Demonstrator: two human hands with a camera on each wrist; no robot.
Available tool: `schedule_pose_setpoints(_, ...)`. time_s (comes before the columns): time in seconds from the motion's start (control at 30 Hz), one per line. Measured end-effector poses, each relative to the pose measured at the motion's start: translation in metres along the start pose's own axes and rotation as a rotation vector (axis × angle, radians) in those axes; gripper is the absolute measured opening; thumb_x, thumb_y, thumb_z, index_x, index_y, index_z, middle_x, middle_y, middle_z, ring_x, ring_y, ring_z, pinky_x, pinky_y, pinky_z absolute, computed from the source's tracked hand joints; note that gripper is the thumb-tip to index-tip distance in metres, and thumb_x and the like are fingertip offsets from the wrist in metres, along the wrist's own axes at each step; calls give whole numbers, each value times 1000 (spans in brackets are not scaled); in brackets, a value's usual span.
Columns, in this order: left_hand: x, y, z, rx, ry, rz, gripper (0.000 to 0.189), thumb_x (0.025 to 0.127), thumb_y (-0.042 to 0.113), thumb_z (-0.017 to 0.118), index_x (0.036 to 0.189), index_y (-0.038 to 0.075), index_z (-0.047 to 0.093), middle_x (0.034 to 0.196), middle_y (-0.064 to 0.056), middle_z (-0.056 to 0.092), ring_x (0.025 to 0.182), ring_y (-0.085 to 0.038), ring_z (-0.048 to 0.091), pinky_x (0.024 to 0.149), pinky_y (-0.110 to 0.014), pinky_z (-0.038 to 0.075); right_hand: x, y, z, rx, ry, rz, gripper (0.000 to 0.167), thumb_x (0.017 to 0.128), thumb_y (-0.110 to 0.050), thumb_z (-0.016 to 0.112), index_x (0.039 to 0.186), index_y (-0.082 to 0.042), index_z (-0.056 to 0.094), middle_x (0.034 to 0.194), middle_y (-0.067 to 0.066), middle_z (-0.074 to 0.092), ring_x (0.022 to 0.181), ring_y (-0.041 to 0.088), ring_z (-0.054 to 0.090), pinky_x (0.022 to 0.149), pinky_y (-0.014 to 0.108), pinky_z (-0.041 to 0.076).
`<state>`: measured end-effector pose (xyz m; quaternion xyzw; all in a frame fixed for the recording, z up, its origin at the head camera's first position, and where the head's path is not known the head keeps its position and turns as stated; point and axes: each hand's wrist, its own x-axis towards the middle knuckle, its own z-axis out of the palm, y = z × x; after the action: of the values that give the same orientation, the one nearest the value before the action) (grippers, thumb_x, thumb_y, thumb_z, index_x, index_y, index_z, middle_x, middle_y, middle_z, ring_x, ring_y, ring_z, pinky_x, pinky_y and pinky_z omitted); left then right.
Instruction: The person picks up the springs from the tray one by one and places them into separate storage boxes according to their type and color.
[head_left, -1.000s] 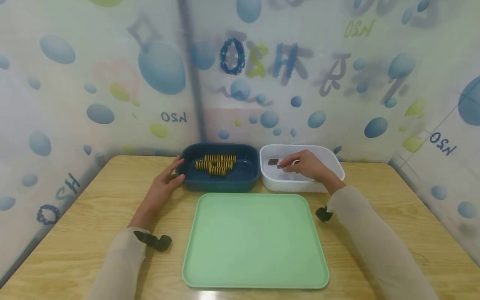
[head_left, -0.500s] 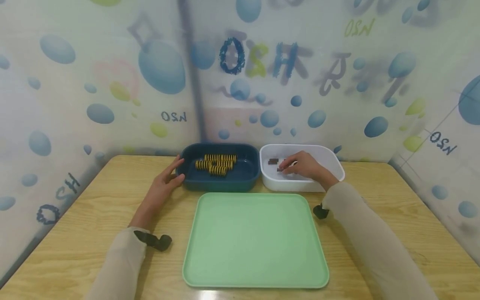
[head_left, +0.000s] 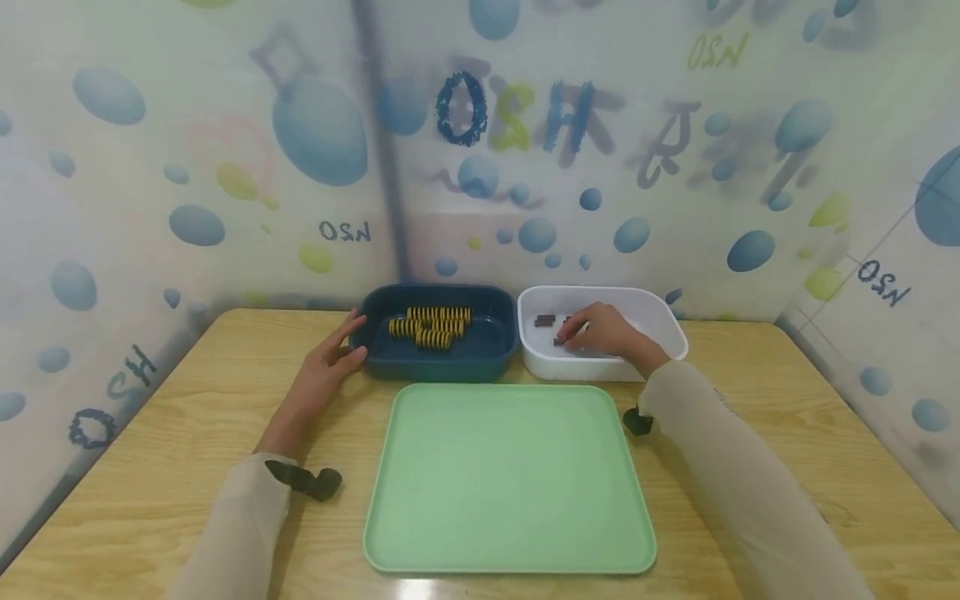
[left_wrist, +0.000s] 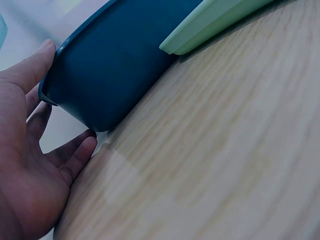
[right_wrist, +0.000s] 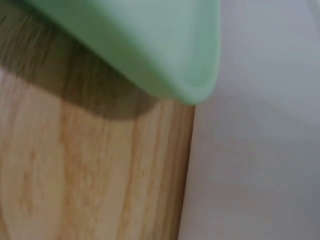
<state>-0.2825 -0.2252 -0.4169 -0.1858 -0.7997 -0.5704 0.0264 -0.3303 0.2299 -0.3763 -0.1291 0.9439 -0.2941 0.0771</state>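
Note:
My right hand (head_left: pixel 606 332) reaches into the white bin (head_left: pixel 540 367), thumb and index finger pinching one end of a small dark coil spring (head_left: pixel 558 342). More small dark springs (head_left: pixel 545 320) lie in that bin, partly hidden behind the fingers. On the left, my left hand (head_left: pixel 322 367) rests against the end of the dark blue bin (head_left: pixel 480 372), fingers and thumb spread along its side. In the left wrist view, its thumb and fingers touch the blue wall (left_wrist: pixel 115 65). Several larger yellow coil springs (head_left: pixel 439 315) lie in the blue bin.
A light green tray (head_left: pixel 510 479) lies on the wooden table (head_left: pixel 172 450) in front of both bins, which stand side by side. A patterned curtain (head_left: pixel 480 233) hangs close behind them. The right wrist view shows only the tray's corner and the white bin's wall (right_wrist: pixel 250 165).
My right hand has sunk slightly and shifted a little left in the white bin, the small spring at its fingertips moving slightly toward me. My left hand has stayed on the blue bin.

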Motion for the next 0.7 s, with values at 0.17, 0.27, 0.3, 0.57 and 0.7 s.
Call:
schedule_pose_setpoints(0.17, -1, 0, -1, -3, -8, -5, 56, 99, 22, 55, 150, 16, 33, 159, 6, 15, 130, -36, 37, 89, -12, 39, 0, -4, 2, 2, -7, 23, 17, 82, -5, 74, 98, -9, 76, 98, 6, 70, 99, 26, 56, 92, 43, 40)
schedule_pose_setpoints(0.27, -2, 7, -2, -12, -14, -12, 56, 99, 21, 55, 150, 13, 33, 159, 3, 15, 130, -38, 36, 88, -11, 39, 0, -6, 2, 7, -12, 44, 18, 83, -6, 73, 100, -9, 75, 98, 6, 70, 100, 26, 55, 93, 44, 40)
schedule_pose_setpoints(0.3, -3, 11, -2, -14, -15, -14, 56, 99, 21, 55, 150, 12, 33, 159, 1, 15, 130, -39, 36, 88, -11, 39, 0, -6, 2, 9, -12, 53, 17, 83, -7, 74, 100, -9, 75, 98, 6, 70, 100, 26, 55, 94, 44, 39)
schedule_pose_setpoints(0.57, -5, 15, -2, 13, -22, -17, 57, 99, 23, 55, 150, 11, 32, 159, 1, 15, 130, -39, 37, 88, -12, 39, 0, -8, 2, 6, -6, 92, 18, 84, -12, 73, 102, -12, 75, 104, 6, 69, 103, 27, 53, 95, 46, 39)
schedule_pose_setpoints(0.7, 1, -4, -3, 46, -10, -2, 56, 99, 28, 54, 151, 19, 33, 158, 9, 16, 129, -35, 39, 90, -13, 38, 0, -7, 1, -8, 6, 84, 19, 84, -13, 74, 104, -11, 74, 105, 7, 69, 103, 27, 53, 92, 46, 40)
